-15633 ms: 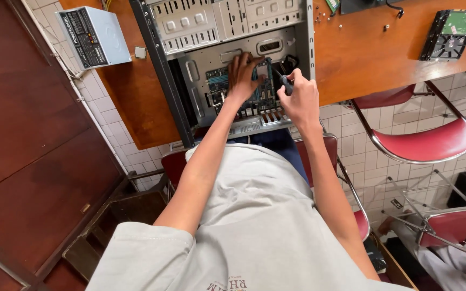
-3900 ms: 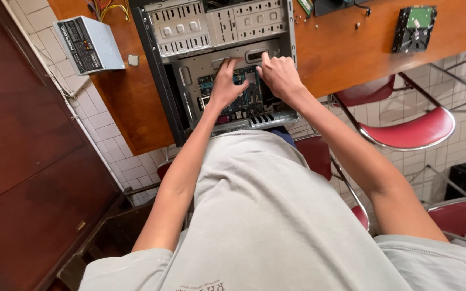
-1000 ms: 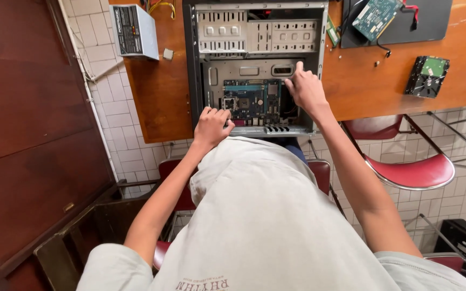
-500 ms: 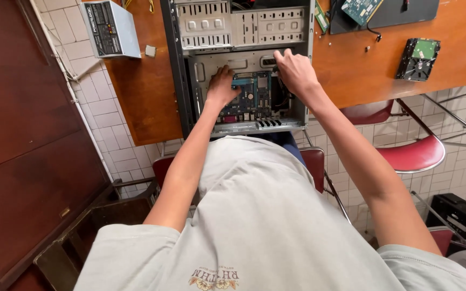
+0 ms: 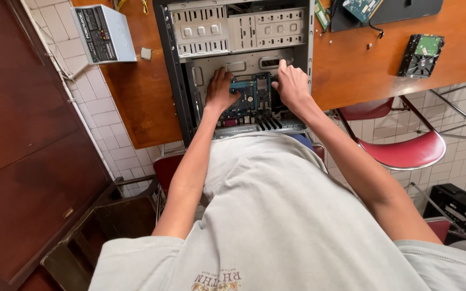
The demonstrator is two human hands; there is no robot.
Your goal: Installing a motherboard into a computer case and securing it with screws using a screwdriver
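An open computer case (image 5: 171, 81) lies flat on the wooden table (image 5: 351, 70) in front of me. Inside it sits a blue-green motherboard (image 5: 250, 97). My left hand (image 5: 220, 89) rests on the board's left edge with its fingers curled down onto it. My right hand (image 5: 291, 85) presses on the board's right edge, fingers bent over the rim. Both hands touch the board at opposite sides; whether they lift it I cannot tell. The metal drive bays (image 5: 238, 29) lie beyond my hands.
A grey power supply (image 5: 103, 33) lies at the table's left. A hard drive (image 5: 420, 55) and a circuit board (image 5: 362, 8) on a dark pad lie to the right. Red chairs (image 5: 405, 151) stand below the table, and a dark wooden door (image 5: 22, 134) is at left.
My left hand has moved up from the case's front edge onto the motherboard's left side. My right hand has stayed at the board's right edge. The camera view shifted slightly.
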